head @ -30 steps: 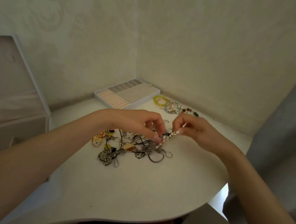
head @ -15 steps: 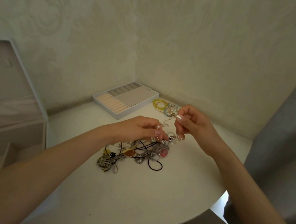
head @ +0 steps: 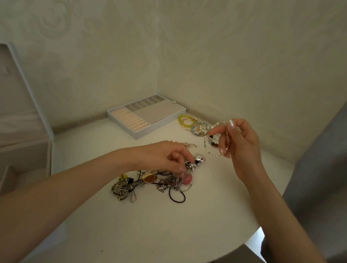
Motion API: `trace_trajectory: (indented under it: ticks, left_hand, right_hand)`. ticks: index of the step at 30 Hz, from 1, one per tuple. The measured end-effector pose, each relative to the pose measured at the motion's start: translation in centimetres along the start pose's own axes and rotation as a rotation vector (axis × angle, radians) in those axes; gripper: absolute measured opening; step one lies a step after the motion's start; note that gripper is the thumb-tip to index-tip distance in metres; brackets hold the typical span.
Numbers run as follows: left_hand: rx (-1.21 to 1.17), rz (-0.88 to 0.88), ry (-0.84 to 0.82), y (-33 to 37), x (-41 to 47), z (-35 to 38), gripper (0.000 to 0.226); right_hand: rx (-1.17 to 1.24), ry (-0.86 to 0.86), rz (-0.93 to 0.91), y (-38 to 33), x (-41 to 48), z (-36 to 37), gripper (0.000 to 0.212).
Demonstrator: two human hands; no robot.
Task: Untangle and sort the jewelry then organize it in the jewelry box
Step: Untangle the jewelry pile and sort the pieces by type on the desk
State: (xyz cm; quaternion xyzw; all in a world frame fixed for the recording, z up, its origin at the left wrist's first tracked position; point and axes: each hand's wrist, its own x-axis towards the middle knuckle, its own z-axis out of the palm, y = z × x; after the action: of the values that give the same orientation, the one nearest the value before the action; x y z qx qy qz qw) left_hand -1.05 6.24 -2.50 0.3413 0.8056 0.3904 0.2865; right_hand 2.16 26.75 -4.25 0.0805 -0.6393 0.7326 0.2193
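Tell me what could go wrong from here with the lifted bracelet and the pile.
1. The bead bracelet hangs loosely from the right hand, close to the other bracelets; it could drop and snag among them.
2. The left hand pinches into the tangled pile; a hard pull might tighten the black cord and chains.

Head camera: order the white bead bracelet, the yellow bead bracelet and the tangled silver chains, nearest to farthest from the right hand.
1. White bead bracelet: held in the right hand.
2. Yellow bead bracelet: behind, to its left.
3. Tangled silver chains: far left end of the pile.
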Motion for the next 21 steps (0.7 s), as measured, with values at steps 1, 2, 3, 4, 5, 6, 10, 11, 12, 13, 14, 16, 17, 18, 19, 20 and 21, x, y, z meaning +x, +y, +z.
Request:
trace_trajectory:
  ticks: [1, 2, 3, 4, 5, 6, 10, 11, 12, 13, 14, 16, 17, 18, 19, 20, 21]
  left_hand:
    - [0.026, 0.003, 0.005, 0.0, 0.0, -0.1, 0.022]
    - [0.044, 0.012, 0.008, 0.0, 0.0, -0.1, 0.019]
    - [0.058, 0.024, 0.013, 0.0, 0.0, -0.1, 0.016]
    - [0.07, 0.034, 0.02, 0.0, 0.0, -0.1, 0.015]
    - [0.079, 0.042, 0.026, 0.0, 0.0, 0.0, 0.014]
    - [0.086, 0.051, 0.033, -0.1, 0.0, 0.0, 0.014]
    - [0.099, 0.072, 0.071, -0.3, 0.2, -0.2, 0.014]
    - [0.101, 0.072, 0.079, -0.3, 0.2, -0.2, 0.013]
    - [0.102, 0.074, 0.085, -0.3, 0.1, -0.2, 0.012]
    - [0.101, 0.076, 0.091, -0.3, 0.1, -0.2, 0.012]
    - [0.1, 0.079, 0.097, -0.3, 0.1, -0.2, 0.012]
    - [0.107, 0.083, 0.109, -0.3, 0.1, -0.3, 0.013]
    - [0.109, 0.084, 0.114, -0.3, 0.1, -0.3, 0.013]
    - [0.107, 0.086, 0.117, -0.4, 0.2, -0.3, 0.013]
    - [0.102, 0.086, 0.12, -0.4, 0.2, -0.3, 0.013]
    - [0.098, 0.083, 0.12, -0.4, 0.2, -0.3, 0.013]
    - [0.096, 0.079, 0.115, -0.4, 0.2, -0.3, 0.013]
  right_hand:
    - [-0.021, 0.028, -0.003, 0.0, 0.1, -0.3, 0.017]
    - [-0.054, 0.055, 0.002, 0.1, 0.2, -0.7, 0.017]
    - [-0.093, 0.076, 0.014, 0.1, 0.3, -1.1, 0.017]
    - [-0.134, 0.085, 0.027, 0.0, 0.6, -1.5, 0.018]
    - [-0.17, 0.075, 0.043, -0.1, 0.9, -2.0, 0.018]
    - [-0.199, 0.051, 0.064, -0.3, 1.2, -2.4, 0.019]
    - [-0.344, 0.015, 0.176, -0.1, 3.0, -4.2, 0.019]
    - [-0.388, 0.044, 0.197, 0.3, 3.4, -4.8, 0.019]
    - [-0.423, 0.078, 0.217, 0.9, 3.9, -5.4, 0.018]
    - [-0.454, 0.113, 0.234, 1.6, 4.2, -6.0, 0.018]
    - [-0.495, 0.149, 0.243, 2.2, 4.5, -6.5, 0.019]
    - [-0.624, 0.229, 0.231, 3.5, 5.0, -7.3, 0.022]
    - [-0.694, 0.265, 0.216, 4.0, 5.1, -7.7, 0.022]
    - [-0.754, 0.288, 0.197, 4.4, 5.2, -8.0, 0.021]
    - [-0.803, 0.299, 0.181, 4.7, 5.2, -8.2, 0.02]
    - [-0.851, 0.303, 0.168, 4.9, 5.2, -8.4, 0.019]
    - [-0.899, 0.301, 0.157, 5.0, 5.2, -8.4, 0.017]
